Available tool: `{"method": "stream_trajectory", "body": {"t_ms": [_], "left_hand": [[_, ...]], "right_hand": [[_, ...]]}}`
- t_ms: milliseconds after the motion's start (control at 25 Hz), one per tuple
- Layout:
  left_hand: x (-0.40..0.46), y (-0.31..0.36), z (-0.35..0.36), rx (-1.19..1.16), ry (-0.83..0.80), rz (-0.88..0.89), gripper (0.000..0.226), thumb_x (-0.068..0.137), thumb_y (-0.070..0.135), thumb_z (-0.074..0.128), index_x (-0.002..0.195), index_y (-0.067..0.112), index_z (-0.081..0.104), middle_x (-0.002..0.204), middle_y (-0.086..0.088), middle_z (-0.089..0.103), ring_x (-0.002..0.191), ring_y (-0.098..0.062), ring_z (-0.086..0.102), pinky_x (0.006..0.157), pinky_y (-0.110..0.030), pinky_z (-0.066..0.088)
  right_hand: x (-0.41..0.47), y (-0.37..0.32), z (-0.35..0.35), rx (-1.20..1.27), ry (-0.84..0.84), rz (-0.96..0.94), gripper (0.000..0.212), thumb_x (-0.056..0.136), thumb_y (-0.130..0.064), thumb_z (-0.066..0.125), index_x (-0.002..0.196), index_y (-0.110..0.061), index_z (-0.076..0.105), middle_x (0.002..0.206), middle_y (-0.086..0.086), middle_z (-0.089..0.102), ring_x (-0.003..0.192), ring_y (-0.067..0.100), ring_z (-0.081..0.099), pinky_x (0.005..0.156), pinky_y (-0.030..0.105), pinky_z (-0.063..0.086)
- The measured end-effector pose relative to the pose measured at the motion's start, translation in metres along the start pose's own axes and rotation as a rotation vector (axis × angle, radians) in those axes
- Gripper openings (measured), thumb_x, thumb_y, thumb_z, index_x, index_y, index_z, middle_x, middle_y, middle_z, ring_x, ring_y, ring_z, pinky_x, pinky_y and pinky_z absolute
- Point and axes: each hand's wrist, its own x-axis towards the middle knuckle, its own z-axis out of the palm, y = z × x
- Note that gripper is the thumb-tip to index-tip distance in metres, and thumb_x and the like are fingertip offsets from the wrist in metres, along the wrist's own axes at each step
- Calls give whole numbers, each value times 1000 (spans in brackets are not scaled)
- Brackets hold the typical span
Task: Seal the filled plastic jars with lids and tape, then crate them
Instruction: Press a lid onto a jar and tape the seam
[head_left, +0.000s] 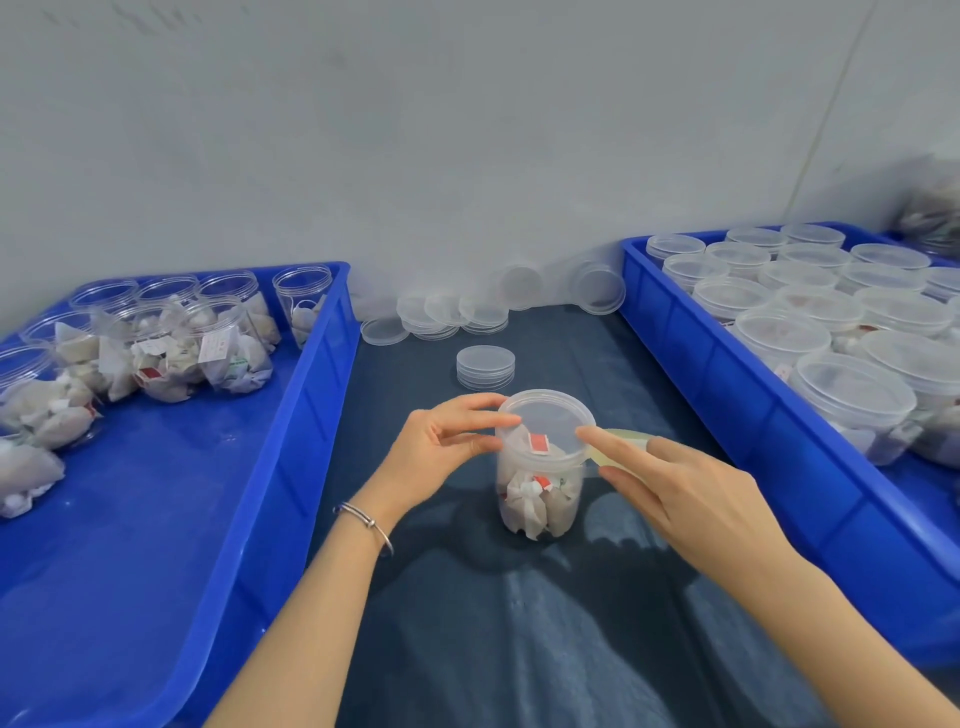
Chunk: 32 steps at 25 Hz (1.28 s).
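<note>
Left hand (441, 447) fingers grip lid (545, 421) on jar (537, 493). Right hand (680, 488) presses tape (618, 441), fingers straight. Advice: keep tape taut, rotate jar steadily.

We count two blue crates (322, 395), one at the left edge of the surface (519, 623) and one at the right. One lidded jar (540, 467) stands between them. We see two hands (441, 447), and one stack of lids (485, 368) behind the jar.
</note>
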Motion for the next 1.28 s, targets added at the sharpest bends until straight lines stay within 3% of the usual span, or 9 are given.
{"method": "stream_trajectory", "body": {"t_ms": [200, 320, 440, 560, 640, 760, 880, 1000, 1280], "left_hand": [[5, 29, 13, 516, -220, -106, 58, 59, 48, 85, 104, 44, 47, 138, 20, 39, 130, 8, 30, 93, -16, 34], [15, 36, 48, 750, -113, 19, 58, 60, 50, 83, 84, 22, 37, 119, 10, 48, 109, -14, 42, 75, -30, 39], [20, 32, 53, 732, -73, 93, 58, 63, 47, 82, 80, 21, 33, 92, 11, 41, 85, -13, 36, 58, -25, 29], [21, 31, 46, 721, -133, 103, 59, 62, 54, 79, 78, 23, 32, 93, 10, 43, 84, -12, 35, 58, -26, 30], [21, 32, 45, 710, -150, 101, 60, 61, 57, 79, 77, 25, 31, 94, 10, 44, 84, -11, 37, 61, -28, 35], [21, 33, 44, 716, -158, 104, 60, 61, 56, 80, 74, 29, 28, 92, 12, 42, 81, -10, 35, 62, -29, 36], [21, 33, 43, 714, -153, 98, 59, 61, 50, 82, 76, 26, 30, 91, 11, 42, 81, -9, 35, 58, -26, 31], [21, 32, 42, 706, -151, 89, 59, 60, 44, 83, 73, 29, 27, 92, 11, 43, 83, -9, 35, 57, -26, 31], [21, 34, 38, 618, -210, 82, 61, 58, 37, 86, 73, 29, 27, 96, 9, 46, 88, -17, 40, 74, -41, 44]], "right_hand": [[1, -6, -7, -82, 5, 19, 55, 85, -60, -5, 139, -62, 6, 95, -13, 57, 76, 8, 56, 45, 20, 33], [0, -5, -7, -98, 102, 22, 52, 92, -49, 34, 144, -41, 33, 75, -5, 56, 58, 16, 52, 43, 28, 34], [-12, 8, 7, 22, -47, 140, 61, 93, -56, 34, 147, -36, 13, 94, -14, 57, 80, 13, 57, 59, 23, 33], [-17, 30, 15, 207, -276, 97, 45, 87, -62, 39, 124, -38, 31, 72, -16, 53, 68, 9, 53, 61, 24, 34], [-21, 46, 18, 370, -348, 35, 39, 83, -66, 42, 98, -31, 51, 69, -11, 53, 70, 9, 53, 76, 22, 40], [-25, 59, 12, 369, -472, 18, 49, 83, -72, 36, 87, -29, 59, 86, -10, 54, 88, -1, 51, 110, 25, 21], [-17, 65, -10, 239, -321, 46, 65, 73, -85, 24, 71, -28, 54, 77, -10, 51, 74, 2, 52, 74, 24, 44], [-15, 56, -32, 43, -179, 128, 63, 71, -81, 29, 60, -21, 47, 72, -6, 48, 60, 8, 50, 53, 21, 34], [0, 47, -60, -302, -205, 137, 62, 73, -79, 14, 65, -26, 47, 69, -10, 48, 77, 5, 47, 72, 27, 38]]}}
